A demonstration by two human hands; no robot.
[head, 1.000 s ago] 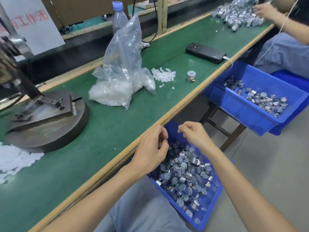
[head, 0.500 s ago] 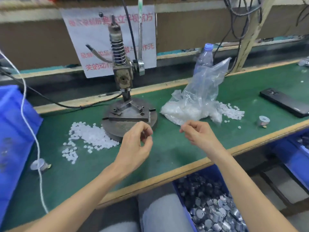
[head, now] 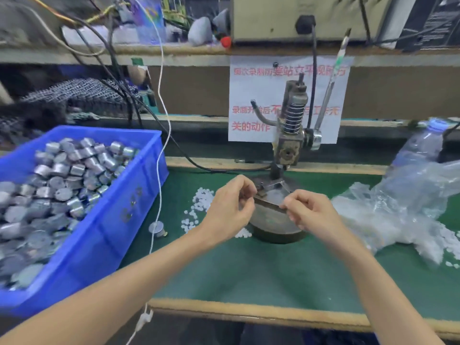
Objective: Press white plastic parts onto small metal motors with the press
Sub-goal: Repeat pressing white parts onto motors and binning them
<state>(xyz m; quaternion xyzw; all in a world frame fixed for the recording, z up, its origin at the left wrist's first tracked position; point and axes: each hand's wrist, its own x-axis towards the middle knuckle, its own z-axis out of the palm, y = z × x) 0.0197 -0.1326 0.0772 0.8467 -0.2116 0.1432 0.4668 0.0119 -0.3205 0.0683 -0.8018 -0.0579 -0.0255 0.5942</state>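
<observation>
Motor in hand: not visible; whether either hand carries one cannot be told.
Left hand [head: 227, 211]: fingers curled in to the thumb, just at the near left edge of the press base [head: 273, 222]; contents hidden.
Right hand [head: 310, 211]: likewise curled, at the base's right edge; the two hands are apart, with the fixture plate between them.
Change: a second ago both hands were down in a bin of motors below the table edge; half a second ago they were raised over the mat, short of the base; now they are at the fixture. Judged: the pick is over and loading is about to begin.
Press [head: 290, 135]: upright, with a spring on the column; lever [head: 328, 95] raised and untouched, so no pressing yet.
White parts [head: 199, 202]: a loose heap on the mat [head: 249, 270], just left of the base, partly behind the left hand.
Lone motor [head: 156, 227]: lies on the mat between the heap and the bin.
Bin [head: 112, 220]: blue, at far left; heaped with motors [head: 62, 175].
Bag [head: 398, 207]: clear plastic, to the right, with more white parts in it; bottle [head: 420, 145] behind it.
</observation>
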